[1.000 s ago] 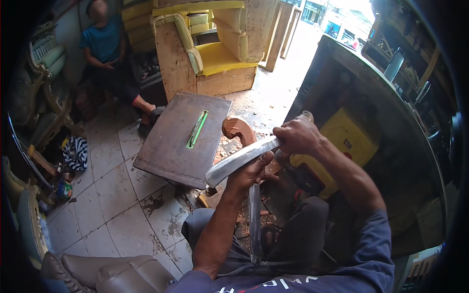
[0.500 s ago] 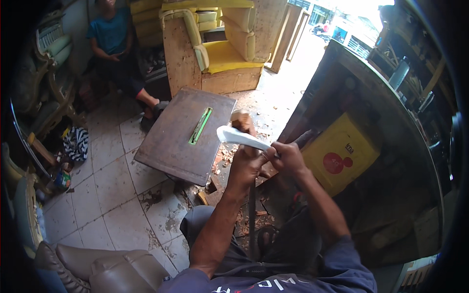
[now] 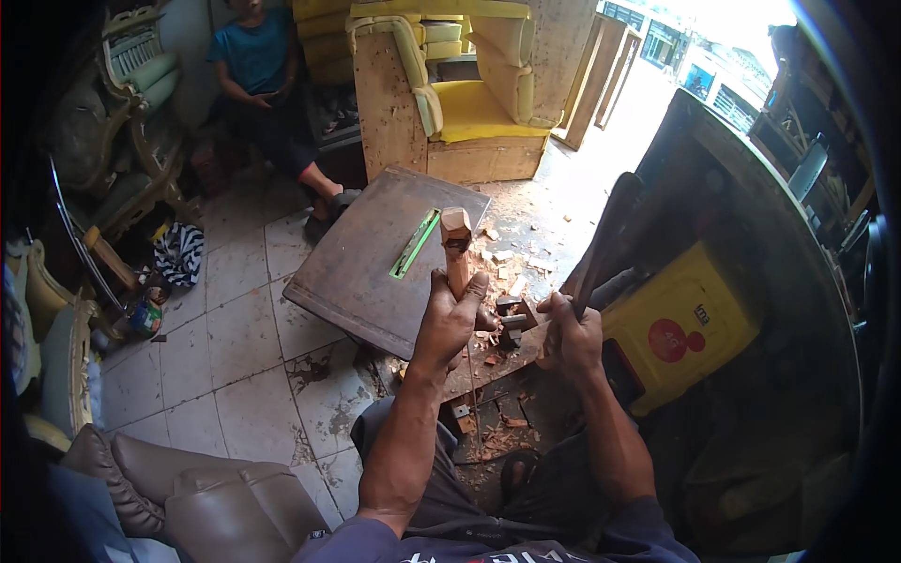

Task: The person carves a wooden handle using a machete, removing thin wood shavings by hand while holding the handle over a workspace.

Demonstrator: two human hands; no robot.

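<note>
My left hand (image 3: 449, 321) is wrapped round a reddish carved piece of wood (image 3: 457, 235) and holds it upright. Its upper end is bulkier, with a dark notch beneath. My right hand (image 3: 572, 338) is closed on the handle of a machete (image 3: 608, 235), whose long dark blade points up and away, apart from the wood. Between the hands, lower down, lies a dark metal thing (image 3: 511, 321) that I cannot name. Beyond my left hand stands a low brown wooden table (image 3: 357, 253) with a green spirit level (image 3: 415, 246) on top.
Wood chips (image 3: 511, 432) litter the floor around my feet. A yellow box (image 3: 680, 328) and a dark curved panel (image 3: 779, 235) stand at the right. An unfinished yellow armchair (image 3: 479, 113) is at the back. A seated person (image 3: 251, 66) is at the far left, brown cushions (image 3: 235, 511) near left.
The machete has swung from lying across the wood to pointing up at the right. My hands have moved apart, and the piece of wood now stands upright in my left hand.
</note>
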